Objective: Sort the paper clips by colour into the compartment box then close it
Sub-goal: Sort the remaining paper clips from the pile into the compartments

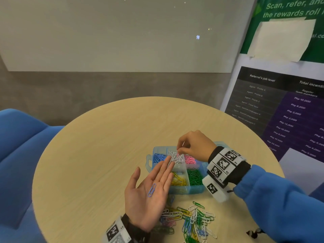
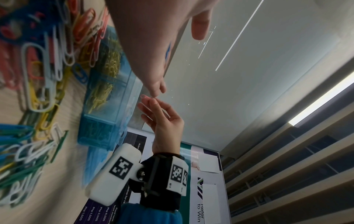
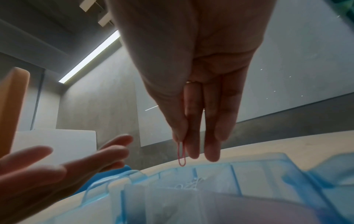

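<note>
A: Status?

B: Right hand has a pink clip pinched at its top loop btwn thumb & forefinger, hanging over the compartment box, about at the white/pink divider. Left hand lies flat, palm up, fingers straight, one blue clip loose on it.

A: Handling?

B: Clips look v. light, thin coated wire, stiff-ish but slick, so pinch w/ fingertips at a loop end. They'll likely snag each other in the loose pile on the desk, so lift singly.

A: Box?

B: Lid open; blue, white, pink, yellow, green sections part filled. Plenty left to sort, I'd say.
</note>
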The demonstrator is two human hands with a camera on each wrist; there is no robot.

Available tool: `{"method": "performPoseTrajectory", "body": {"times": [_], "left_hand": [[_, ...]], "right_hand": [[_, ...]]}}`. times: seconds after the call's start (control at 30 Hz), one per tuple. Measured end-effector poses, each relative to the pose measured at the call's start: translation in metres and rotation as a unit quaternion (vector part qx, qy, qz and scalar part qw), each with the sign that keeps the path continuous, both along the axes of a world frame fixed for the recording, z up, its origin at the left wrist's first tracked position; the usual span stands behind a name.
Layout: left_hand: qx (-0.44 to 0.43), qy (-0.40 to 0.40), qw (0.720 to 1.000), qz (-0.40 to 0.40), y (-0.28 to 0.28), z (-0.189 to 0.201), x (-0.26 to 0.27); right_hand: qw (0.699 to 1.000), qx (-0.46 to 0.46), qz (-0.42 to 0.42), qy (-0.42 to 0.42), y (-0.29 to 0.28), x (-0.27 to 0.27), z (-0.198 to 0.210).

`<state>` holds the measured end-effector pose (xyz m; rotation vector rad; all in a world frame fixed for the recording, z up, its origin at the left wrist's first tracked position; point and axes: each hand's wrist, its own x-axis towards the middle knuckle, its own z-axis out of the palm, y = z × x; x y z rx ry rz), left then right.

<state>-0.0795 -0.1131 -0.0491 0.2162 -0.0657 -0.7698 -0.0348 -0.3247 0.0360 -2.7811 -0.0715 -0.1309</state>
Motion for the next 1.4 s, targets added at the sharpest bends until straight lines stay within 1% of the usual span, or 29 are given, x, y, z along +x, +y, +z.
{"method": "performPoseTrajectory", "body": {"times": [0.07,0.17,0.3,0.43,0.57,0.63,0.67,0.7,0.77,0.83,0.87,0.9,0.93,1.0,1.07,1.1,1.17,1.2,1.23,1.3,1.37,1.4], "left_hand": [[0.001,0.004,1.0,0.005,-0.001,0.001,0.0],[-0.002,0.013,1.0,0.014,-0.001,0.002,0.0],[-0.015,0.013,1.0,0.019,-0.001,0.004,-0.002],[-0.038,0.034,0.999,0.017,0.0,0.007,-0.002],[-0.056,0.064,0.996,0.032,0.002,0.013,-0.003],[-0.062,0.056,0.996,0.043,0.007,0.023,0.002],[-0.06,0.039,0.996,0.045,0.011,0.032,0.007],[-0.044,0.019,0.997,0.055,0.013,0.042,0.013],[0.024,-0.018,0.995,0.093,0.014,0.064,0.032],[0.103,-0.056,0.985,0.129,0.008,0.087,0.054],[0.154,-0.082,0.975,0.138,0.002,0.094,0.064],[0.221,-0.116,0.958,0.14,-0.006,0.1,0.073],[0.294,-0.152,0.934,0.132,-0.015,0.101,0.08],[0.428,-0.222,0.872,0.087,-0.034,0.097,0.086],[0.507,-0.284,0.813,0.042,-0.048,0.091,0.083],[0.526,-0.312,0.79,0.037,-0.051,0.089,0.082],[0.546,-0.36,0.757,0.025,-0.051,0.09,0.08],[0.561,-0.385,0.733,0.011,-0.048,0.091,0.078],[0.579,-0.416,0.702,-0.005,-0.043,0.093,0.074],[0.602,-0.499,0.622,-0.024,-0.03,0.093,0.065],[0.592,-0.59,0.549,-0.017,-0.014,0.089,0.054],[0.59,-0.628,0.507,-0.007,-0.004,0.086,0.048]], "right_hand": [[1.0,-0.009,-0.011,-0.005,-0.003,0.001,0.003],[0.998,-0.024,-0.052,-0.006,-0.013,0.001,0.008],[0.992,-0.049,-0.105,0.042,-0.025,-0.007,0.006],[0.994,0.011,-0.103,0.028,-0.03,-0.03,0.012],[0.99,0.11,-0.086,-0.005,-0.032,-0.057,0.013],[0.986,0.151,-0.074,-0.007,-0.033,-0.069,0.014],[0.982,0.173,-0.068,-0.01,-0.034,-0.075,0.015],[0.978,0.196,-0.063,-0.016,-0.035,-0.08,0.017],[0.971,0.23,-0.054,-0.029,-0.036,-0.089,0.021],[0.966,0.251,-0.045,-0.04,-0.037,-0.097,0.025],[0.964,0.259,-0.04,-0.041,-0.037,-0.1,0.027],[0.962,0.268,-0.035,-0.038,-0.036,-0.102,0.028],[0.959,0.279,-0.028,-0.031,-0.034,-0.104,0.03],[0.955,0.296,-0.008,-0.016,-0.031,-0.109,0.035],[0.953,0.304,0.016,-0.013,-0.028,-0.115,0.04],[0.952,0.305,0.023,-0.017,-0.027,-0.118,0.043],[0.953,0.302,0.028,-0.023,-0.027,-0.123,0.045],[0.954,0.297,0.029,-0.023,-0.028,-0.125,0.045],[0.958,0.285,0.029,-0.02,-0.029,-0.127,0.044],[0.971,0.237,0.023,0.001,-0.032,-0.129,0.041],[0.982,0.181,0.021,0.048,-0.033,-0.13,0.036],[0.984,0.162,0.023,0.072,-0.033,-0.129,0.033]]}}
